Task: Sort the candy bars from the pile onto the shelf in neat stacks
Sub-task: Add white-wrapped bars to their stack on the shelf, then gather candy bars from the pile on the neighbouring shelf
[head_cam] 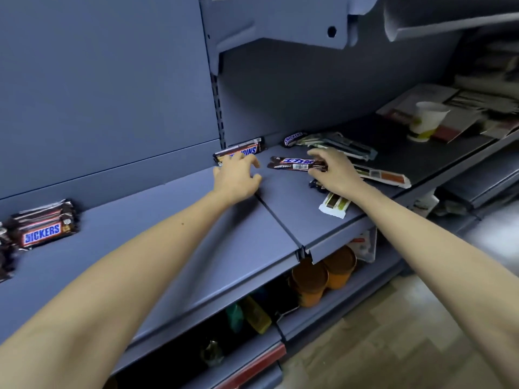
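Observation:
A neat stack of Snickers bars (45,227) stands at the far left of the grey shelf (157,237). My left hand (237,176) rests open on the shelf, its fingertips touching a Snickers bar (241,150) by the back wall. My right hand (334,171) pinches the right end of a dark bar with blue lettering (295,163) lying on the shelf. Another Snickers bar (292,138) lies behind it against the back wall. Green-and-white bars (335,204) and an orange-labelled bar (384,176) lie scattered around and under my right wrist.
Grey-green packets (341,144) lie behind my right hand. A white paper cup (427,120) and papers (449,108) sit further right on the shelf. Orange cups (323,279) and other goods fill the lower shelf. An upper shelf bracket (280,23) hangs overhead.

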{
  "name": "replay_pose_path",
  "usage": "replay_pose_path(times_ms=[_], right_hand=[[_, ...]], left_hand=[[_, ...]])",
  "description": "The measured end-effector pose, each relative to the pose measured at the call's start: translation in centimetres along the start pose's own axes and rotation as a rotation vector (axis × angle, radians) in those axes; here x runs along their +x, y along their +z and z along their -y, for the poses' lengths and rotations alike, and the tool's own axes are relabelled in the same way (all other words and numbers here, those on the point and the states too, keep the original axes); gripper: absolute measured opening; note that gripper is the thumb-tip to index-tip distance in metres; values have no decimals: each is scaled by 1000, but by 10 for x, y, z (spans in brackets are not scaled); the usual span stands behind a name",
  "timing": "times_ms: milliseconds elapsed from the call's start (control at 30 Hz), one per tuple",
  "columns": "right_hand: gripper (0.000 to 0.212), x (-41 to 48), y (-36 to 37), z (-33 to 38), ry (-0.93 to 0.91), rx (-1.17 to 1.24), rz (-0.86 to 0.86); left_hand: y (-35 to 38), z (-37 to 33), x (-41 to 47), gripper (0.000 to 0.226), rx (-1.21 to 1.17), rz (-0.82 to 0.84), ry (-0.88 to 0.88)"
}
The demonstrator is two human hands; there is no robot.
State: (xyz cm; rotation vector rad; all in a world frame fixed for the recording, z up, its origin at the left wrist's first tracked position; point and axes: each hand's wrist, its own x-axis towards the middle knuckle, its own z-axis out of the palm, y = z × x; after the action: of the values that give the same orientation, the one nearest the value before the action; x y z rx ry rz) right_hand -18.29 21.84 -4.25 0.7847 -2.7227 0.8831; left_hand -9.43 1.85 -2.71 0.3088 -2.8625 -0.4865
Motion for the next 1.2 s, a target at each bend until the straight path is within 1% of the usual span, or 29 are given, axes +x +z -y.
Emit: replay_pose_path(times_ms=[133, 267, 400, 567, 800, 867, 967, 1033, 1100, 1200], right_hand=[[46, 15, 0, -10, -21, -37, 42], [53, 28, 6, -15, -14, -61, 141], [56, 36, 9, -15, -17, -96, 177], [55, 46, 14, -16, 58, -169, 265], [45, 52, 18, -17, 58, -148, 245], [44, 50, 19, -15, 56, -118, 230], [45, 46, 20, -14, 54, -75, 207], [46, 44, 21, -13, 46, -53, 194], [45, 42, 22, -10, 29, -39, 185], [45, 40, 25, -3, 15, 7, 173]], left_hand=[[4, 10, 26, 43, 117, -46, -13], [7, 18, 47, 48, 124, -40, -97], [11, 24, 59, 48, 168, -12, -155], [20, 22, 68, 46, 230, -5, -161], [31, 27, 67, 27, 375, -44, -112], [32, 29, 67, 29, 368, -47, -105], [29, 26, 67, 40, 217, 13, -175], [27, 26, 68, 44, 206, 42, -209], [25, 28, 67, 44, 231, 52, -202], [23, 33, 61, 40, 212, 5, -151]])
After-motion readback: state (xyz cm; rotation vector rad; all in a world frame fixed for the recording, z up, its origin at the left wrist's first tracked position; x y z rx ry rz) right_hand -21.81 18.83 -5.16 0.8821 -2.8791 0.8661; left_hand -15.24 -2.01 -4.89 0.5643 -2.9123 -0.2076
